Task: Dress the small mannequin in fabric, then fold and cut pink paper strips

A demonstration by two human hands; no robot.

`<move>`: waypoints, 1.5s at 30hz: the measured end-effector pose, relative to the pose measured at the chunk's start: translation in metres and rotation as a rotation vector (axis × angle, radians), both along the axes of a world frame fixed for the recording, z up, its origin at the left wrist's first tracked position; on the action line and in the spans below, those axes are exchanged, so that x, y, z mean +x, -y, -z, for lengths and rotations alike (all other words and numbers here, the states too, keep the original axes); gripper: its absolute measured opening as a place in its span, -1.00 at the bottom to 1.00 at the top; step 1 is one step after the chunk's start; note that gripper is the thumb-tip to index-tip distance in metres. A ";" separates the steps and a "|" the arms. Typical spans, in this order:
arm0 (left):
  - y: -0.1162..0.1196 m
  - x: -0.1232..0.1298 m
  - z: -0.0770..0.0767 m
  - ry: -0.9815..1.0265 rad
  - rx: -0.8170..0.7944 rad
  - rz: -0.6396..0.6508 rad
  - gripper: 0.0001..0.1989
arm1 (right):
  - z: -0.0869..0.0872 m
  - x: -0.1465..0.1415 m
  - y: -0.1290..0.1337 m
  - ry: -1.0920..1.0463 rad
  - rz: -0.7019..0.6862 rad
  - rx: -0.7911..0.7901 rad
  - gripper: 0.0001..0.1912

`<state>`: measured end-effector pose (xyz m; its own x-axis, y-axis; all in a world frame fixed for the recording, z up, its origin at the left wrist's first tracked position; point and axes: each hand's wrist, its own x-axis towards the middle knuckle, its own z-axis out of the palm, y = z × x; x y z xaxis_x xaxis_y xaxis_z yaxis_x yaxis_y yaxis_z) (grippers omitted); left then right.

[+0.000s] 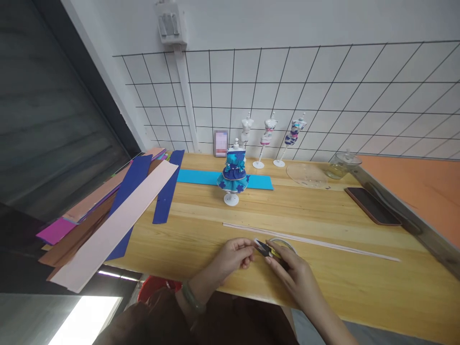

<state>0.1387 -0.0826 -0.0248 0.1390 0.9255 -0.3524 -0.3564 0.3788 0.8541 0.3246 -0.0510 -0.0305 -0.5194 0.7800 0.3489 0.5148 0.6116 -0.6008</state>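
My right hand [296, 273] is wrapped around a small pair of dark scissors [263, 248], whose blades point left toward my left hand. My left hand [235, 256] is closed in a pinch close to the blade tips; what sits between its fingers is too small to make out. Partly hidden behind my right hand lies a pale ring [287, 243], perhaps a tape roll. Just beyond both hands, a thin pale pink strip [316, 241] stretches across the wooden table [194, 239]. Farther back stands a miniature dress form [232, 177] in a blue ruffled dress.
A blue strip [197, 177] lies behind the dressed form. Smaller dress forms [266, 139] and an upright phone-like screen [221, 143] stand near the grid wall. Long coloured sheets [118, 225] pile at left. At right are a clear plate [305, 175], lidded glass bowl [339, 165] and dark phone [372, 206].
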 end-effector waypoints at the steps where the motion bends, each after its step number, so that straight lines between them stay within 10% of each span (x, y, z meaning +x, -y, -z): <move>1: 0.000 -0.002 0.000 -0.022 0.009 0.001 -0.64 | 0.000 0.001 0.000 0.013 0.014 0.028 -0.62; 12: 0.016 -0.019 -0.005 -0.557 0.343 -0.334 -0.63 | -0.012 -0.005 0.007 0.268 0.160 0.507 -0.62; 25: 0.022 -0.011 -0.023 -1.299 0.927 0.003 -0.83 | -0.019 -0.014 0.015 0.307 0.091 0.553 -0.62; 33: 0.014 -0.018 -0.020 -0.838 0.530 -0.180 -0.81 | -0.014 -0.005 0.001 0.316 0.119 0.395 -0.62; 45: 0.015 -0.023 -0.016 0.079 -0.013 -0.263 -0.66 | 0.015 0.084 -0.143 0.558 0.480 0.225 -0.56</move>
<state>0.1159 -0.0974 -0.0084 -0.0777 0.9288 -0.3622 -0.5090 0.2755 0.8155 0.4084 0.0921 -0.0455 -0.2880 0.9056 0.3115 0.9448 0.3217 -0.0619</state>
